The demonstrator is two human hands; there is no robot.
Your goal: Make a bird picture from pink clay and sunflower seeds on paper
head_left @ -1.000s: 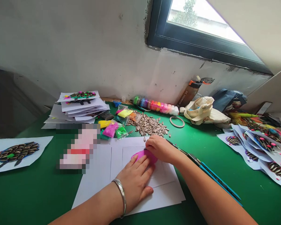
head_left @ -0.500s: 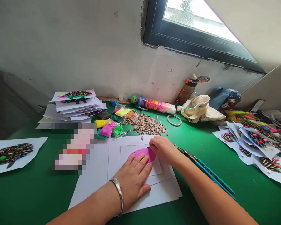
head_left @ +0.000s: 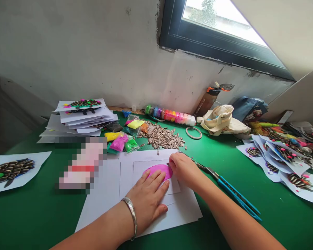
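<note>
A flat pink oval (head_left: 161, 168), which looks like pressed modelling clay, lies on the stacked white paper sheets (head_left: 101, 205). Spread flat over its lower left part is my left hand (head_left: 149, 196), fingers stretched out and the thumb resting on the paper; a silver bangle is on the wrist. My right hand (head_left: 184, 169) is closed in a pinch at the right edge of the oval. A small dark tip shows at its fingertips, touching or very near the pink; what it belongs to is hidden.
Sunflower seeds (head_left: 165, 137) lie heaped behind the paper, beside bagged coloured clay (head_left: 119, 142). Blue-handled tools (head_left: 237, 196) rest right of my right forearm. A tape roll (head_left: 193, 133), a cloth bag (head_left: 219, 119), a bottle (head_left: 206, 100) and seed-decorated sheets (head_left: 289, 156) stand around.
Both hands stay almost in the same place. My right hand has shifted very slightly at the oval's right edge, and the whole view has moved a little.
</note>
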